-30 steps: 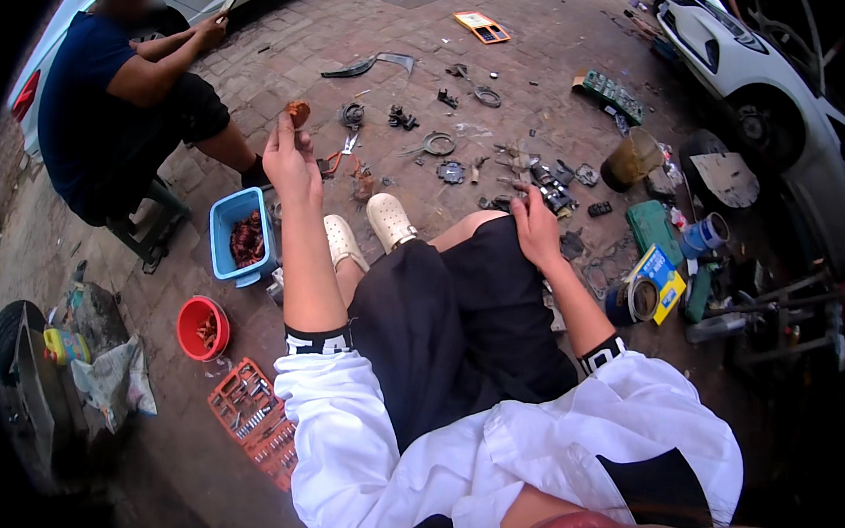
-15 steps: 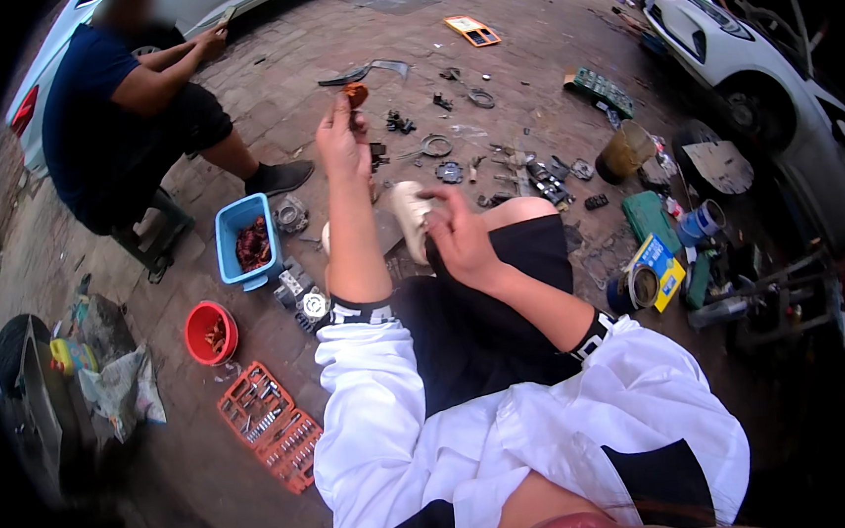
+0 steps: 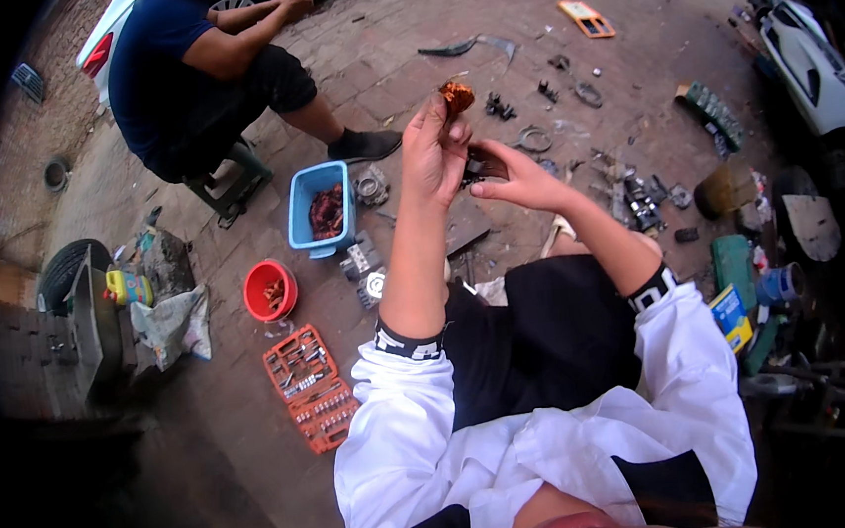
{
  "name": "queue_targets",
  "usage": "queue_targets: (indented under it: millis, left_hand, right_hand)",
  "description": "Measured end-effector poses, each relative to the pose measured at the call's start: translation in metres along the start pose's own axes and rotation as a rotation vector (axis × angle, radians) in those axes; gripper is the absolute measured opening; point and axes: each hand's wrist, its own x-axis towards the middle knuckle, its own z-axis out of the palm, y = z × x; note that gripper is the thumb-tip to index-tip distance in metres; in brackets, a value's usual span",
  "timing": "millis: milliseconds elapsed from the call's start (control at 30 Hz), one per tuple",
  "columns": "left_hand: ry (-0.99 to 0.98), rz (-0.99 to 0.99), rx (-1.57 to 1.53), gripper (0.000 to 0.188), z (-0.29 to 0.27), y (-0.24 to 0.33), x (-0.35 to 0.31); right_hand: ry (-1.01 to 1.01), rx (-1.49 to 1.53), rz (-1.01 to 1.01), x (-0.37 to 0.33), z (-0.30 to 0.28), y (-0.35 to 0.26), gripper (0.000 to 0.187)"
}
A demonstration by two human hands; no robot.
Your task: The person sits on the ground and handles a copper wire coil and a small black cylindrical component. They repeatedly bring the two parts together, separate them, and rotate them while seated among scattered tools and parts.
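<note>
My left hand (image 3: 437,154) is raised over the ground with its fingers closed on a small copper-coloured piece (image 3: 456,98), which sticks up past the fingertips; its lower part is hidden. Just right of it, my right hand (image 3: 520,179) is close to the left palm, thumb and curved fingers apart. Dark parts show in that gap and seem to lie on the ground behind. Beyond the hands lie a black cluster of parts (image 3: 499,106) and a metal ring (image 3: 533,139). Left of my forearm stands a blue basin (image 3: 297,214) with reddish-brown scrap in it.
A red bucket (image 3: 251,302) with copper-coloured bits and an orange socket set (image 3: 311,387) lie at left. A person (image 3: 160,76) sits on a stool (image 3: 248,166). Metal parts (image 3: 641,199), a green case (image 3: 733,261) and a white car body (image 3: 813,50) are at right.
My right hand has risen from near my shoe to beside my left hand. The left hand still grips the copper-coloured piece. The whole view has shifted, so the surroundings sit farther right.
</note>
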Motion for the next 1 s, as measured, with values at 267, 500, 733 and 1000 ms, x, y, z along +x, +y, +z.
queue_targets:
  millis: [267,500,733,1000]
  left_hand:
    - [0.097,-0.089,0.161,0.022,0.016,-0.012,-0.01]
    - [0.185,-0.12,0.284,0.041,0.027,-0.036,-0.009]
    - [0.138,-0.182,0.373,0.044,0.029,-0.032,-0.011]
    - [0.224,-0.12,0.289,0.027,0.012,0.001,-0.01]
  right_hand:
    - [0.003,-0.206,-0.063,-0.002,-0.031,0.013,0.058]
    - [0.245,-0.378,-0.076,-0.021,-0.043,0.007,0.05]
    - [0.287,0.147,0.047,-0.026,-0.063,0.012,0.045]
    - [-0.063,0.056,-0.049,-0.036,-0.064,-0.008,0.057]
